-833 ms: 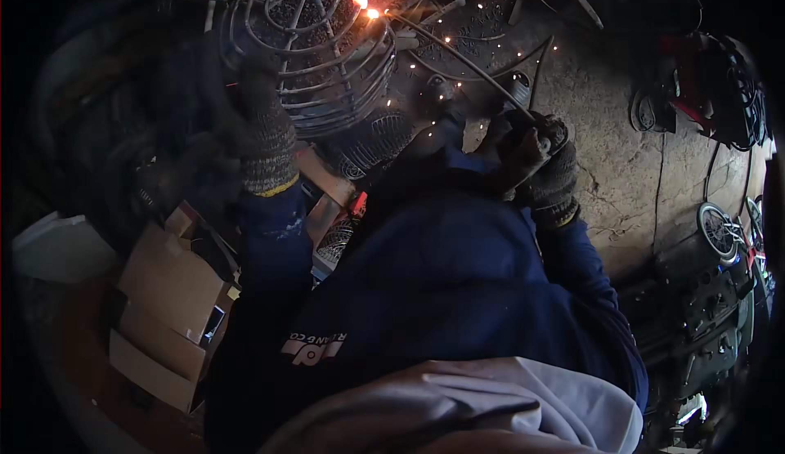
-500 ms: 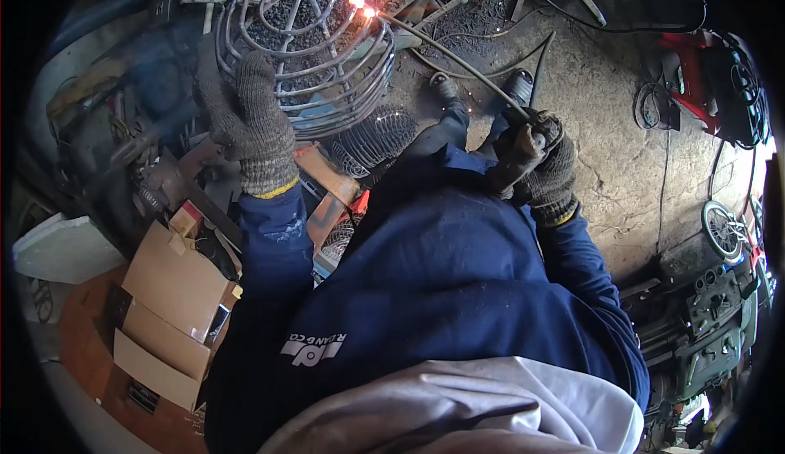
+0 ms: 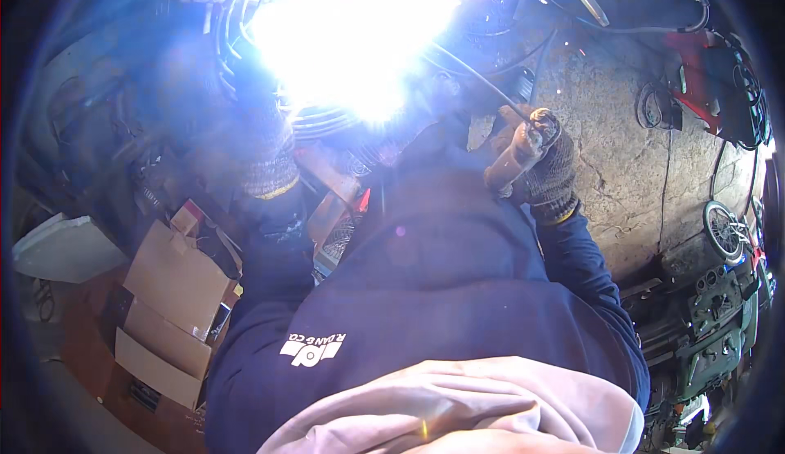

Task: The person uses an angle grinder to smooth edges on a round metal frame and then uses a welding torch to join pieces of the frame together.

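Observation:
My right hand (image 3: 546, 164), in a brown-grey knitted glove, is closed around a welding electrode holder (image 3: 511, 162). A long thin welding rod (image 3: 478, 76) runs from it up and left into a blinding white arc. Beneath that glare sits a round cage of bent metal bars (image 3: 323, 125); only its lower and left bars show, and the rest is washed out. My left hand (image 3: 270, 164), gloved likewise with a yellow cuff edge, is by the cage's near left side. Its fingers are lost in haze and glare, so their grip does not show.
Opened cardboard boxes (image 3: 176, 282) stand at the lower left beside a white slab (image 3: 69, 250). A red machine with coiled cables (image 3: 695, 86) is at the right, above a bicycle wheel (image 3: 724, 232) and dark machinery (image 3: 707, 331). Cracked concrete floor (image 3: 609, 160) lies right of me.
The small orange glow at the rod's tip has become a huge white-blue flare covering most of the cage. My right hand has barely moved, still gripping the holder.

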### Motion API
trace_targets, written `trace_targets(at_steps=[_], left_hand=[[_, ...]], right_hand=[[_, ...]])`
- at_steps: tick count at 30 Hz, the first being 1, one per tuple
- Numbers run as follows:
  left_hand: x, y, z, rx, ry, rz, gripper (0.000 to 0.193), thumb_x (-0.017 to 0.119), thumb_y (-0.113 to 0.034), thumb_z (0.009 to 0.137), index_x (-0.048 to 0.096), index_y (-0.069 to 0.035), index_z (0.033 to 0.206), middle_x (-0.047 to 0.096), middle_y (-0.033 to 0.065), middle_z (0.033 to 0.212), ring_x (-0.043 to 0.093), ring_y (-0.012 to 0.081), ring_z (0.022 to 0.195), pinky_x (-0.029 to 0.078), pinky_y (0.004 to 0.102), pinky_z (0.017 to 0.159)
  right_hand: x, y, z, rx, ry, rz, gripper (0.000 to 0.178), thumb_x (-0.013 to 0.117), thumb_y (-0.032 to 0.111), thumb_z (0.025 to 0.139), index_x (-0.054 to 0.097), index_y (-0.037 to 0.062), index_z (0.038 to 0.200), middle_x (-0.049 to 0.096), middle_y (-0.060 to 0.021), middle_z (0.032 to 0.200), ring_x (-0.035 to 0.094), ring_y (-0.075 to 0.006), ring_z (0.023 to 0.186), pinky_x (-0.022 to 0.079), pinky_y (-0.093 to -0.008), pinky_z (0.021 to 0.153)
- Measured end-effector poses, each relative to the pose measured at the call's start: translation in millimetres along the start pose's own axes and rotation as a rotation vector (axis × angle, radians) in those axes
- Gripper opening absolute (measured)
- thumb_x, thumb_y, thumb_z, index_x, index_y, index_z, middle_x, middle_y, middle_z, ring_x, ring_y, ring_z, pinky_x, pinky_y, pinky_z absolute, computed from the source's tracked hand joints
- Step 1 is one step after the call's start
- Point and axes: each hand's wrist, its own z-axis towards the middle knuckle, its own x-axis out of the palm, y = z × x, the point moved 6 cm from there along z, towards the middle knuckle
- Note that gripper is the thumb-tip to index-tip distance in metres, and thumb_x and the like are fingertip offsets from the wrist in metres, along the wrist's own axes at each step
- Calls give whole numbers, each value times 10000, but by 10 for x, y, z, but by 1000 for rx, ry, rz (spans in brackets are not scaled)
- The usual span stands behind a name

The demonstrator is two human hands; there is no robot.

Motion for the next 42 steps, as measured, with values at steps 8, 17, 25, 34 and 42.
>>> trace_targets(at_steps=[8, 17, 25, 34, 42], left_hand=[[-3, 13, 7, -8, -8, -63, 463, 589, -166, 994, 495, 47, 1395, 615, 157, 1286, 625, 217, 1123, 514, 337, 968], [25, 20, -15, -12, -2, -135, 476, 575, -157, 1002, 473, 56, 1415, 611, 170, 1295, 628, 228, 1133, 513, 349, 988], [-64, 234, -69, -62, 25, -6, 508, 567, -215, 1019, 456, 58, 1432, 621, 169, 1279, 637, 228, 1121, 513, 362, 998], [92, -79, 22, -44, 6, -119, 575, 575, -279, 1011, 440, 60, 1455, 584, 164, 1328, 603, 216, 1151, 493, 351, 997], [24, -147, 86, 95, 14, 97, 695, 693, -307, 946, 405, 48, 1470, 554, 158, 1300, 594, 230, 1105, 506, 353, 960]], right_hand=[[7, 14, -15, 78, -36, 17, 687, 887, 379, 704, 644, 43, 1252, 702, -134, 1187, 697, -280, 1085, 536, -395, 961], [77, -369, -144, -189, -87, -447, 451, 708, 280, 907, 599, 64, 1288, 665, -112, 1160, 664, -243, 1082, 537, -377, 929], [-52, -57, -8, -4, -63, -165, 646, 833, 353, 734, 627, 55, 1269, 692, -108, 1146, 685, -273, 1075, 526, -388, 950], [-36, -137, -48, 113, -28, -95, 695, 854, 342, 717, 620, 55, 1305, 691, -137, 1185, 676, -284, 1124, 504, -394, 999], [-13, -76, -34, 133, -24, -66, 659, 856, 318, 723, 643, 49, 1285, 696, -133, 1185, 679, -282, 1119, 507, -388, 996]])
